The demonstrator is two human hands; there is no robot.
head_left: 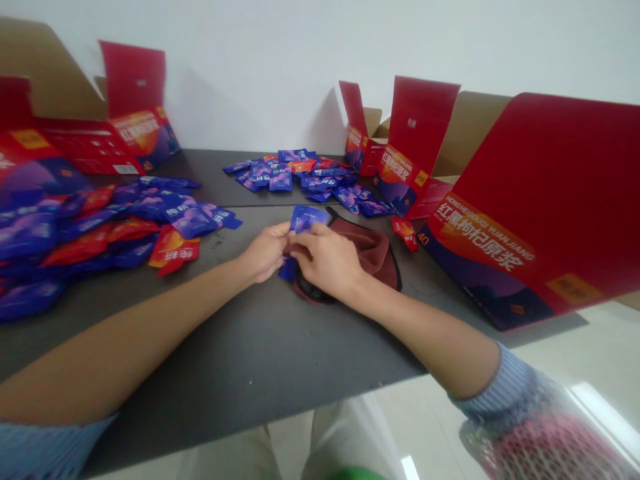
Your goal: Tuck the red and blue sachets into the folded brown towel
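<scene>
Over the middle of the dark table, my left hand [267, 253] is closed on the side of a blue-purple sachet [307, 217]. My right hand [327, 260] has its fingers bent and pressed on the same sachet from the right; they cover its middle. The sachet's top shows above the fingers and a blue corner below them. A brown cloth with black edging [367, 243] lies crumpled under and beside my right hand. One red sachet [405, 233] lies to the right of the cloth.
At left spreads a large pile of blue and red sachets [125, 220], with a smaller pile [290, 173] at the back. Opened red cartons stand at left [137, 83] and right [420, 120]. A large carton [550, 200] overhangs the table's right edge. A white wall [260, 67] rises behind.
</scene>
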